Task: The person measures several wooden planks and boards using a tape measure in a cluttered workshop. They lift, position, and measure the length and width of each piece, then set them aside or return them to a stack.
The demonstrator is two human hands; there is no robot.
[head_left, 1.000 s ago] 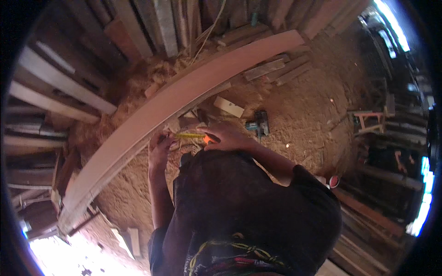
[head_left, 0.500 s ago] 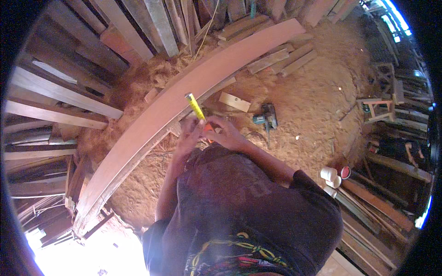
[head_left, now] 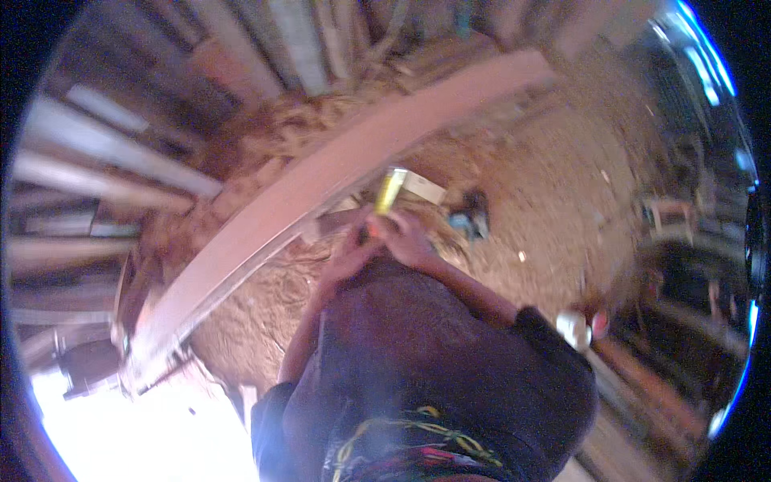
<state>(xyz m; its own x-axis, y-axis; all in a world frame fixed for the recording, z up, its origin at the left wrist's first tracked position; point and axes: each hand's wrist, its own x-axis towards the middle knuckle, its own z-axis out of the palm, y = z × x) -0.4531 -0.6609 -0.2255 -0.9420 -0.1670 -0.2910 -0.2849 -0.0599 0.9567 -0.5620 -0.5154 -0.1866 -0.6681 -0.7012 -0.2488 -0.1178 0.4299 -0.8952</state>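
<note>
A tape measure [head_left: 389,193] is held in front of my body, its yellow blade sticking out a short way, away from me. My left hand [head_left: 351,251] is closed at the base of the blade. My right hand [head_left: 409,243] is closed around the tape's orange case, of which only a small part shows between the hands. Just beyond them, a long curved plank [head_left: 321,173] of reddish wood runs from lower left to upper right. The blade's tip is beside the plank's near edge. Motion blur hides the fingers' detail.
A teal and black power tool [head_left: 472,218] lies on the sawdust floor at right, near a pale wood block [head_left: 423,187]. White containers [head_left: 573,329] stand at lower right. Many boards [head_left: 128,153] lean around the left and far sides. Bright light fills the lower left.
The view has shifted and blurred. My hands and the tape measure have moved right, and the blade, which lay over the plank and leaned left, now leans right beside its edge.
</note>
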